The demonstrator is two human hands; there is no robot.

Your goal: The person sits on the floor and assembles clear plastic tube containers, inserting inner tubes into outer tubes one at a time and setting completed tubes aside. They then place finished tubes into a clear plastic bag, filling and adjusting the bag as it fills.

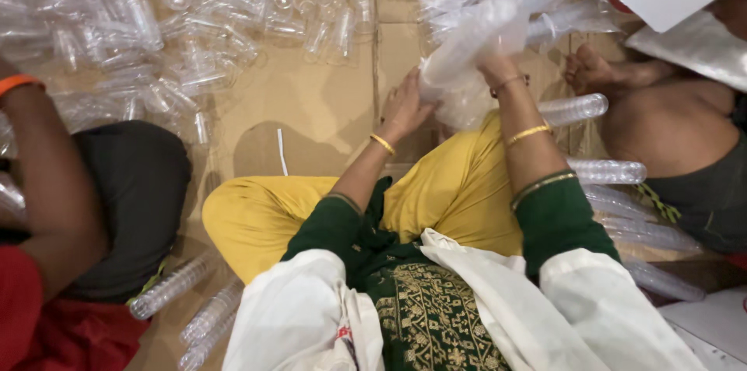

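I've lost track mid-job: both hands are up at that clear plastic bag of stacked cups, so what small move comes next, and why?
Probably steady the bag with the left hand while the right hand draws its mouth closed: the right already grips it, and the left only touches its lower edge.

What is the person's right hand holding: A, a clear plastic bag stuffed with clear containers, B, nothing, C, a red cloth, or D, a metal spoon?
A: the right hand clasps a clear plastic bag stuffed with stacked clear containers, the left hand beside it.
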